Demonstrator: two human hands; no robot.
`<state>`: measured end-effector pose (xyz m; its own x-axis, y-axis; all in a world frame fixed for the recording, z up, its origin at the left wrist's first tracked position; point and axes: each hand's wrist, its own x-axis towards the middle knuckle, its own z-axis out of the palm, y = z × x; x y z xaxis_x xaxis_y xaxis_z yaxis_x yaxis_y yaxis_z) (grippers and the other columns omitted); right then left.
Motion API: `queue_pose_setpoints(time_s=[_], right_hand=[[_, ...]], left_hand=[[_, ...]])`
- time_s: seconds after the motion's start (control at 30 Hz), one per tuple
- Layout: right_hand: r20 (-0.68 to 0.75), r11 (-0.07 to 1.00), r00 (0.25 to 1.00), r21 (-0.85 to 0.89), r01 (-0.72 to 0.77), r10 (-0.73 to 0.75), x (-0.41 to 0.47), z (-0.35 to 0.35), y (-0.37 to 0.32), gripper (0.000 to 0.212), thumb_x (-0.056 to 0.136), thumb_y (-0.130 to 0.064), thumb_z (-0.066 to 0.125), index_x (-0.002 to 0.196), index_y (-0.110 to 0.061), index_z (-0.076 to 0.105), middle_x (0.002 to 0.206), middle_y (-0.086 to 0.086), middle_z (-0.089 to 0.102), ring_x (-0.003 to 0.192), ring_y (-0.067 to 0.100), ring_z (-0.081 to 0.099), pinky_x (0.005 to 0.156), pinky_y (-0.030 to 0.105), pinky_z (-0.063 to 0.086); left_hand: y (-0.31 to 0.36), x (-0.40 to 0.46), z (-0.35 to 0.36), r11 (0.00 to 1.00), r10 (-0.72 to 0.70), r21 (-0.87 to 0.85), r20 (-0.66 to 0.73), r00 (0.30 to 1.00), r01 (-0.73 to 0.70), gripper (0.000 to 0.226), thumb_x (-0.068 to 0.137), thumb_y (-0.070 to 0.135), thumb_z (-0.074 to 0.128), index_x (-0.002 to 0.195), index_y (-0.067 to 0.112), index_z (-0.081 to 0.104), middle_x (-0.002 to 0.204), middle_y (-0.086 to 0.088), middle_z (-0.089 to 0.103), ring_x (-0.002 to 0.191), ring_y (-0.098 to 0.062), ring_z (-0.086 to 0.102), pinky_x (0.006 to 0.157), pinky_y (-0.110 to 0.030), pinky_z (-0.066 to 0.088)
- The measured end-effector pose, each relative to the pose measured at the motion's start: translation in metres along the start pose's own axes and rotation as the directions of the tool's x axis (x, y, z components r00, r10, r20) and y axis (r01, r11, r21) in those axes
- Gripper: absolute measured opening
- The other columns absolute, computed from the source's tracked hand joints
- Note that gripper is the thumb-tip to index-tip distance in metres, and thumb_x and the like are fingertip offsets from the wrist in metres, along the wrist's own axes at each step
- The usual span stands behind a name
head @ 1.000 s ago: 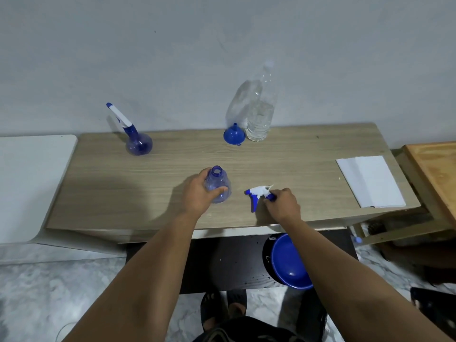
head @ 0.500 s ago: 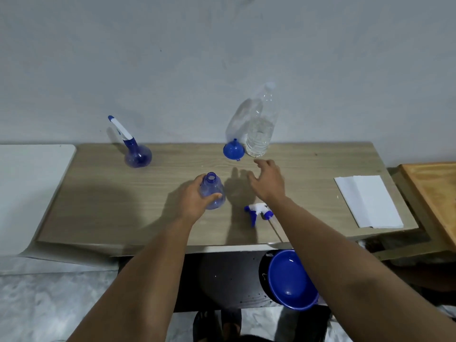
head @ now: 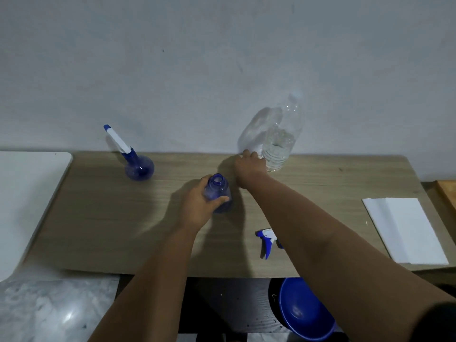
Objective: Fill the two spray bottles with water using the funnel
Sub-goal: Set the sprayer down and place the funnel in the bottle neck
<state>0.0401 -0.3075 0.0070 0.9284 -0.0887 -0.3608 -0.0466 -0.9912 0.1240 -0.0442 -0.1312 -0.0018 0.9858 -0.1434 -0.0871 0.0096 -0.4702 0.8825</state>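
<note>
Left hand: wrapped around the open spray bottle, which stands upright and uncapped at mid-table; thumb laid across its front. Right hand: reaching to the back edge, just beside the clear water bottle; I cannot tell whether it is closed on anything, since the funnel is hidden from me behind it. Second spray bottle: back left, sprayer head fitted, well apart from both hands. Loose trigger sprayer: lying near the front edge, partly under my right forearm. Wooden table: pale grain, set against a plain grey wall. White folded sheet: right end. Blue basin: below the table, on the floor.
</note>
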Motion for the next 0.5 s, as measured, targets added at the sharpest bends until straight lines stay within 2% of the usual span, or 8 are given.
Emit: queue_pose_setpoints(time_s=[0.1,0.17,0.23,0.33,0.4,0.5], right_hand=[[0.115,0.997,0.99,0.004,-0.079,0.077,-0.003,0.006,0.0,0.077,0.089,-0.033,0.078,0.154,-0.016,0.041,0.153,0.015,0.037,0.141,0.035,0.042,0.096,0.047,0.05],[0.19,0.993,0.976,0.043,-0.113,0.103,-0.005,0.009,0.003,0.085,0.083,-0.033,0.085,0.153,-0.015,0.042,0.155,0.016,0.038,0.14,0.036,0.045,0.093,0.047,0.052],[0.2,0.996,0.978,0.051,-0.072,0.06,-0.007,0.013,0.007,0.073,0.085,-0.028,0.083,0.148,-0.013,0.05,0.15,0.014,0.049,0.134,0.035,0.055,0.09,0.044,0.054],[0.182,0.998,0.983,0.064,-0.013,0.001,-0.016,0.012,0.014,0.057,0.086,-0.027,0.082,0.137,-0.013,0.059,0.133,0.007,0.065,0.123,0.029,0.065,0.08,0.036,0.049],[0.183,0.99,0.983,0.139,-0.037,0.011,-0.024,0.005,0.021,0.059,0.082,-0.034,0.084,0.131,-0.013,0.06,0.119,0.005,0.066,0.113,0.028,0.067,0.075,0.035,0.048],[0.131,0.918,0.991,0.388,-0.078,0.028,-0.037,-0.011,0.034,0.074,0.078,-0.038,0.087,0.139,-0.012,0.055,0.127,0.008,0.066,0.115,0.031,0.065,0.08,0.037,0.052]], left_hand=[[-0.003,0.0,0.003,0.999,-0.003,-0.049,-0.016,1.0,0.002,0.059,0.072,0.021,0.088,0.125,0.028,0.063,0.11,0.019,0.069,0.1,0.002,0.064,0.088,-0.026,0.055],[-0.006,0.001,0.004,0.997,-0.012,-0.075,-0.015,1.0,0.01,0.059,0.072,0.019,0.088,0.123,0.032,0.063,0.11,0.023,0.069,0.1,0.002,0.065,0.09,-0.03,0.055],[-0.008,0.001,0.005,0.997,-0.007,-0.081,-0.013,1.0,0.006,0.058,0.072,0.019,0.088,0.122,0.032,0.063,0.109,0.024,0.069,0.1,0.002,0.065,0.089,-0.031,0.056],[-0.007,-0.001,0.005,0.998,0.007,-0.057,-0.018,1.0,-0.008,0.06,0.072,0.024,0.087,0.126,0.028,0.063,0.11,0.022,0.068,0.101,0.002,0.064,0.089,-0.031,0.056],[-0.006,-0.005,0.005,0.999,-0.003,-0.044,-0.013,1.0,0.003,0.061,0.072,0.026,0.087,0.128,0.028,0.062,0.111,0.019,0.068,0.103,0.001,0.064,0.09,-0.03,0.056],[-0.004,-0.015,0.006,0.999,-0.023,-0.04,0.011,1.0,0.023,0.064,0.071,0.029,0.088,0.129,0.026,0.06,0.114,0.016,0.069,0.104,-0.001,0.064,0.093,-0.035,0.055]])
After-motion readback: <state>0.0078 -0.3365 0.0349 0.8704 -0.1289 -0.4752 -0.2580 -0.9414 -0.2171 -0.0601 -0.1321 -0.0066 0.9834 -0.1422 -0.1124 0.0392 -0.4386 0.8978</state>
